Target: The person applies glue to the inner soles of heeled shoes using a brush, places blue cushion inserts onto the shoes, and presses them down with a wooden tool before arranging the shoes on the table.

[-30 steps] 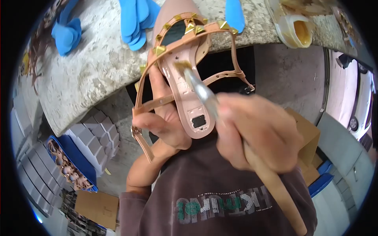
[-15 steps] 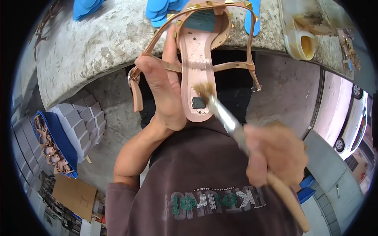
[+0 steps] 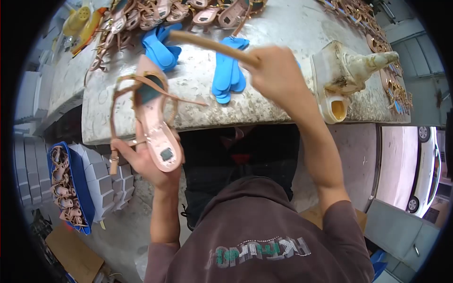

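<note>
My left hand (image 3: 158, 170) is closed around a pink strappy sandal (image 3: 155, 122), just off the near edge of the table. The sandal's inner sole faces up, with a dark square patch at the heel and a shiny wet-looking film; thin tan straps hang to its sides. Above the table, my right hand (image 3: 278, 75) grips a brush (image 3: 214, 47) whose wooden handle points left; its bristles are hidden from view. To the right of that hand stands a glue-stained plastic container (image 3: 335, 70) with yellow glue in its round mouth. Blue insoles (image 3: 229, 70) lie stacked left of my right hand.
More blue insoles (image 3: 160, 49) sit farther left on the worn table (image 3: 193, 111). Several sandals (image 3: 205, 16) line its back, others the right edge (image 3: 396, 89). A blue crate (image 3: 80, 188) of sandals and white boxes (image 3: 101, 174) stand on the floor at left.
My left hand has carried the sandal left, lower and farther from my view. My right hand with the brush has swung from the sandal's heel up over the table, beside the glue container.
</note>
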